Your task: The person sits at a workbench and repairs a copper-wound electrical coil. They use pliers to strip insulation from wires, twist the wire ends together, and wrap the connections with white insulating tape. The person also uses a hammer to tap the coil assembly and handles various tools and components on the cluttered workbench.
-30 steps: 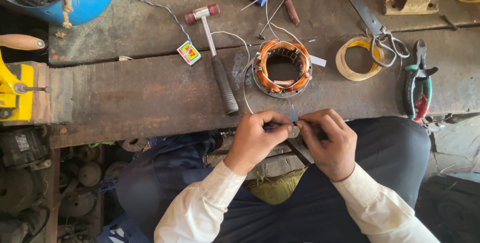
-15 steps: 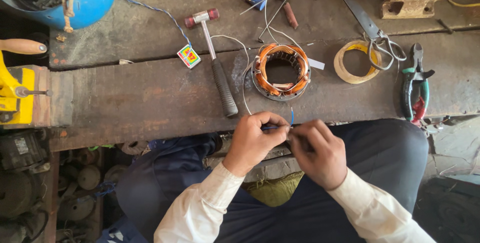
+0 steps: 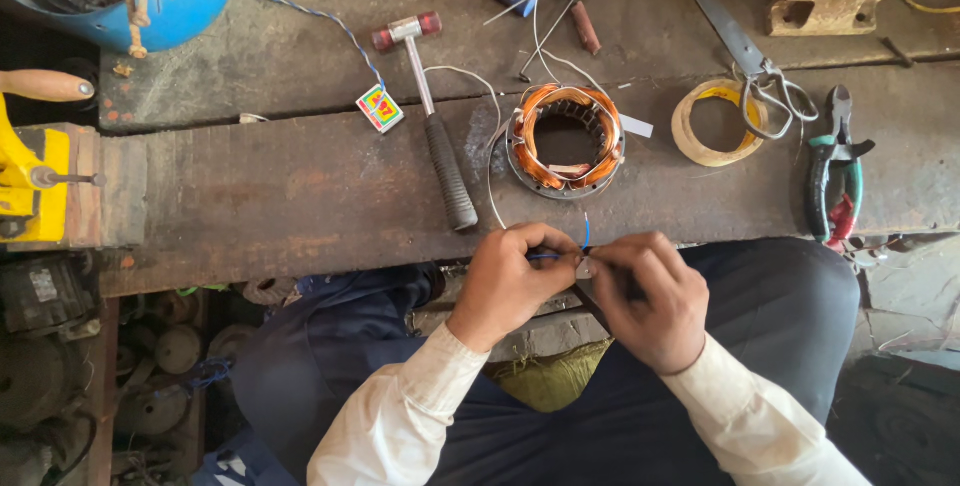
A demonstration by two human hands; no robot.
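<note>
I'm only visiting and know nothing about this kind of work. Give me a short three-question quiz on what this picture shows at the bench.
1. True or false: the left hand and right hand meet at a thin blue wire near the front edge of the wooden bench.
2. Which lies just left of the copper-wound stator? A) hammer B) scissors C) pliers
3. Fill in: the roll of tape lies to the ______ of the stator.

Key:
1. True.
2. A.
3. Right.
</note>
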